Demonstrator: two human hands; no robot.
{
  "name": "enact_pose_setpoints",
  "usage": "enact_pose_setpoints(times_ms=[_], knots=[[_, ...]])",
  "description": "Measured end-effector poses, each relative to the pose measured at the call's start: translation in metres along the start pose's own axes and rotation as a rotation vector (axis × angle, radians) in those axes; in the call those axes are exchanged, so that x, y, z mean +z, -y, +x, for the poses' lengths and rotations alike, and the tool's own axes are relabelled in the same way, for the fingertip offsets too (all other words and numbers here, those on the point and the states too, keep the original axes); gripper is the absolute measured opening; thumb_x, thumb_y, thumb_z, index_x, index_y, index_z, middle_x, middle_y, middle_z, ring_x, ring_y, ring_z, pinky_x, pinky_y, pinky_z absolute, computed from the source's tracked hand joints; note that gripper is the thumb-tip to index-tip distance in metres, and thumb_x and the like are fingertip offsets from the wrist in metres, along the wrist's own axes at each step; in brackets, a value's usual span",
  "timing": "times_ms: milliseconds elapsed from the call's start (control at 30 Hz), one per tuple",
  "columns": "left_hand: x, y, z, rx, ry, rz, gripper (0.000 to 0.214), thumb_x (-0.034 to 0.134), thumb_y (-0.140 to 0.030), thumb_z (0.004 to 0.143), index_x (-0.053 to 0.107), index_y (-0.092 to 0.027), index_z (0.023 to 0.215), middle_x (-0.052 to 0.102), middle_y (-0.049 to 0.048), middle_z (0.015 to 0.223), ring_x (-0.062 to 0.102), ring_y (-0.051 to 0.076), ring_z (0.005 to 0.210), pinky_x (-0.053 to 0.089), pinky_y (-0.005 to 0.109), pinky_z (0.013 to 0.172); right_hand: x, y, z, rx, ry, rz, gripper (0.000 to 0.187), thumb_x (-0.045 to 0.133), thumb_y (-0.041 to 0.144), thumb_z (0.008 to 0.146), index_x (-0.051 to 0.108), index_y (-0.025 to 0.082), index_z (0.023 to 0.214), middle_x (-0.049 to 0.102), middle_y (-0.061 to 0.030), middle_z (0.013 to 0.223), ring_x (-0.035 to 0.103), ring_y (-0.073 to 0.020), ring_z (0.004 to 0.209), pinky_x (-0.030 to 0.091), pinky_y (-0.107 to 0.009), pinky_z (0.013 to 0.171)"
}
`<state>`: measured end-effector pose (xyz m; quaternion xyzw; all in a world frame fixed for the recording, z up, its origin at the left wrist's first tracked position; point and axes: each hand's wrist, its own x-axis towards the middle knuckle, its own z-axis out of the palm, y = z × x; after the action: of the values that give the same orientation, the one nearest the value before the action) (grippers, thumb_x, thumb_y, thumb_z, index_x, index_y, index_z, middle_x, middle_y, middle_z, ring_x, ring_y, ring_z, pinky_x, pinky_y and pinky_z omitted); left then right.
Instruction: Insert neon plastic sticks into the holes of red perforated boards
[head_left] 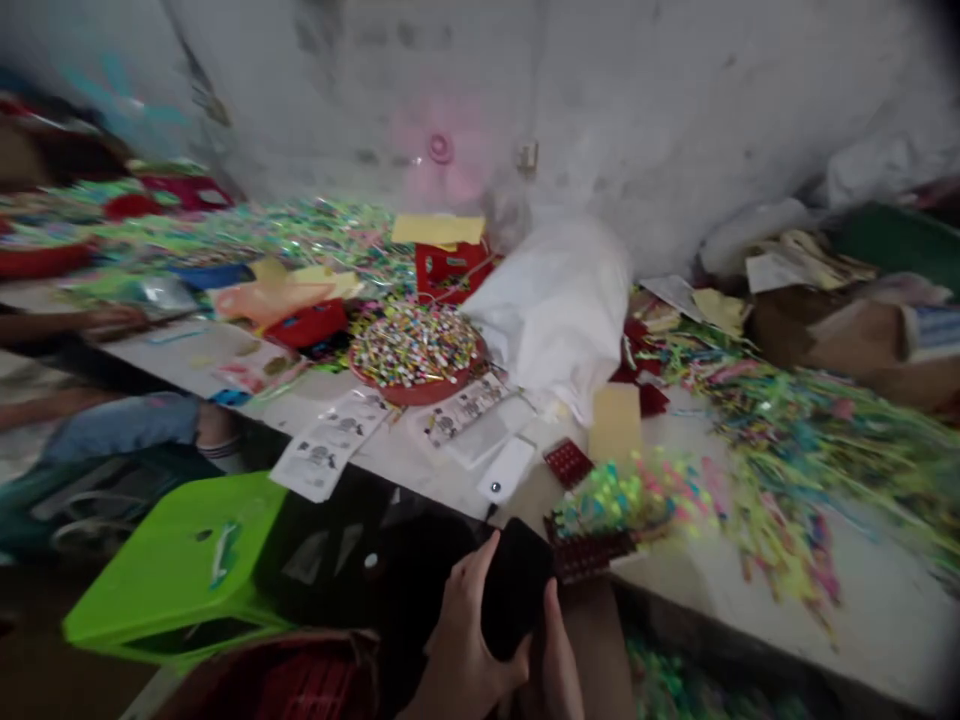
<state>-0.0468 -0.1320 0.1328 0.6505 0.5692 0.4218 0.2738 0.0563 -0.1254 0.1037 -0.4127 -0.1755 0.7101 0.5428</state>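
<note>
My left hand [461,640] is closed round a black phone [517,590], which it holds low in front of the table edge. My right hand [561,655] shows only in part at the phone's right side, with a finger against it. Just beyond the phone, a dark red grid piece [592,555] lies on the white table [862,600] next to a heap of small bright plastic pieces [630,495]. A round red tray [420,390] heaped with mixed beads sits further back.
A lime green stool [180,570] stands at the lower left. A white plastic bag [555,290] rests behind the tray. Printed cards [322,455], a white flat object [506,470] and a yellow card [615,420] lie near the edge. Another person's arm [82,322] reaches in at the left. Cardboard boxes [832,335] stand at the right.
</note>
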Motion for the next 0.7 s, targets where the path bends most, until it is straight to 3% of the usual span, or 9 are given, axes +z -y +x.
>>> enact_pose_setpoints(times_ms=[67,233,400,500,600,700], knots=[[0.006,-0.007,0.001,0.078,0.038,0.085,0.083,0.063,-0.018,0.066,0.025,-0.019,0.14,0.042,0.0141,0.135,0.04,0.031,0.124,0.038,0.051,0.1,-0.001,0.008,-0.009,0.014,-0.082,0.137,0.051,0.061,0.062,0.071,0.069,0.023,0.104,0.063,-0.0052,0.118,0.049,-0.026,0.121,0.041,-0.042,0.102],[0.018,-0.016,-0.002,0.209,0.079,0.194,0.083,0.064,-0.022,0.068,0.024,-0.018,0.14,0.045,0.0144,0.132,0.044,0.031,0.12,0.04,0.05,0.098,-0.014,0.023,-0.029,-0.038,-0.116,0.26,0.045,0.065,0.051,0.074,0.068,0.02,0.106,0.064,-0.0057,0.118,0.052,-0.0238,0.118,0.039,-0.039,0.103],[0.028,-0.017,-0.007,0.126,0.198,0.077,0.073,0.064,-0.028,0.073,0.031,-0.023,0.138,0.046,0.0108,0.135,0.043,0.028,0.123,0.036,0.049,0.102,-0.035,0.021,-0.033,-0.082,-0.195,0.303,0.047,0.065,0.053,0.073,0.066,0.023,0.109,0.06,-0.0038,0.123,0.05,-0.0222,0.12,0.039,-0.037,0.103],[0.029,-0.007,-0.004,-0.138,0.338,-0.238,0.067,0.055,-0.042,0.083,0.027,-0.024,0.141,0.042,0.0092,0.14,0.041,0.024,0.127,0.035,0.044,0.105,-0.048,0.019,-0.032,-0.077,-0.232,0.318,0.049,0.068,0.055,0.068,0.067,0.026,0.108,0.061,-0.001,0.122,0.048,-0.0213,0.122,0.038,-0.036,0.103],[0.026,0.004,-0.002,-0.596,0.522,-0.586,0.065,0.039,-0.061,0.085,0.038,-0.021,0.136,0.046,0.0096,0.138,0.045,0.024,0.124,0.041,0.039,0.102,-0.055,0.018,-0.031,-0.003,-0.231,0.292,0.056,0.066,0.061,0.067,0.067,0.023,0.108,0.064,-0.0038,0.117,0.051,-0.0246,0.118,0.041,-0.04,0.099],[0.02,0.009,-0.005,-1.019,0.804,-0.782,0.079,0.036,-0.076,0.077,0.045,-0.021,0.133,0.054,0.0119,0.13,0.057,0.031,0.109,0.057,0.043,0.073,-0.057,0.019,-0.031,0.004,-0.257,0.252,0.06,0.063,0.063,0.068,0.064,0.023,0.113,0.064,-0.004,0.117,0.054,-0.0253,0.115,0.044,-0.039,0.095]])
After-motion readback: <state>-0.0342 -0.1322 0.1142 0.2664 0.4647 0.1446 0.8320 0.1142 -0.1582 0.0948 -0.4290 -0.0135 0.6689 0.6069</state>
